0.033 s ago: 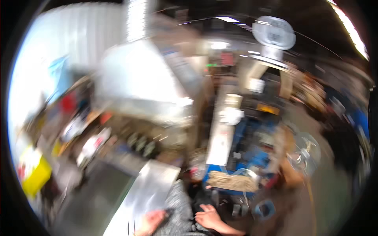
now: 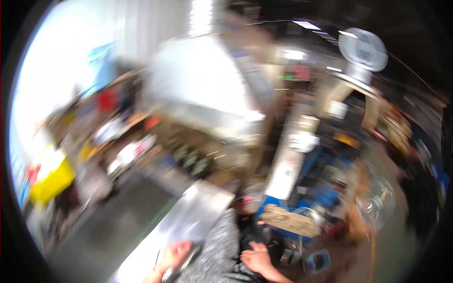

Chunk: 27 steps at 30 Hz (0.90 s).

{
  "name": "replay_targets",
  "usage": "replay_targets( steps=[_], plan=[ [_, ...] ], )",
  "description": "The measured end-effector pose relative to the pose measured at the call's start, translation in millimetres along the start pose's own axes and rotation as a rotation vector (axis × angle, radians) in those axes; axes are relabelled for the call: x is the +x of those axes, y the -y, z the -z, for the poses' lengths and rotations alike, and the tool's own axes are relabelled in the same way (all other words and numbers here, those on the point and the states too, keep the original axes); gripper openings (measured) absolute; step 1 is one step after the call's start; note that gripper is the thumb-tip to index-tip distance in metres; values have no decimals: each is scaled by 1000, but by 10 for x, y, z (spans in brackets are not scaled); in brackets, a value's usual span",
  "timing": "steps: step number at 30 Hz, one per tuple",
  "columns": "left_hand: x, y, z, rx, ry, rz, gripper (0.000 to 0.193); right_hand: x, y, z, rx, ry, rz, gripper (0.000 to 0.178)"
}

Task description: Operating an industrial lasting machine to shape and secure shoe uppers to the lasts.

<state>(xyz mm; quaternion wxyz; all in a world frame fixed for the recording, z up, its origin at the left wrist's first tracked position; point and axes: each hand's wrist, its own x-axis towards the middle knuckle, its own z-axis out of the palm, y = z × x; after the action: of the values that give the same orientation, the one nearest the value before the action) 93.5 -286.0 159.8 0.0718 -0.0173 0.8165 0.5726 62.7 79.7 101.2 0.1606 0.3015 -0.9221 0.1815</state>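
Observation:
Low in the picture, my left hand (image 2: 174, 255) has its fingers curled together over the edge of a shiny metal sheet (image 2: 200, 207). A greyish edge shows beside its fingers, too blurred to name. My right hand (image 2: 257, 258) is on the other side of the grey speckled cloth (image 2: 214, 247) over my lap, fingers loosely apart, nothing visible in it. Left of the metal sheet lies a dark flat panel (image 2: 118, 212). Motion blur hides fine detail.
Beyond the sheet stands a large metal hood (image 2: 198, 85) with a duct. To the right are a long white surface (image 2: 285, 172), a tan block (image 2: 288, 220) on a blue frame, and a fan (image 2: 362, 49). A yellow container (image 2: 54, 179) stands at far left.
The whole view has swung left, so the surroundings appear farther right in the picture. Both hands stay low beside my lap, with little change in pose.

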Motion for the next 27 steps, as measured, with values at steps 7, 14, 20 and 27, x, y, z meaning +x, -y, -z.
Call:
replay_targets(
  steps=[7,14,20,27],
  plan=[
    [-2798,692,1371,1222,-940,431,48,357,60,1,65,241,-22,18],
    [-4479,1049,1590,655,-1229,1288,70,636,377,-225,-14,420,-34,13],
    [-4425,513,1529,740,-726,1145,91,530,412,-199,45,358,-61,15],
    [-4482,465,1938,988,84,1203,98,574,478,-91,82,323,-66,17]
  ],
)
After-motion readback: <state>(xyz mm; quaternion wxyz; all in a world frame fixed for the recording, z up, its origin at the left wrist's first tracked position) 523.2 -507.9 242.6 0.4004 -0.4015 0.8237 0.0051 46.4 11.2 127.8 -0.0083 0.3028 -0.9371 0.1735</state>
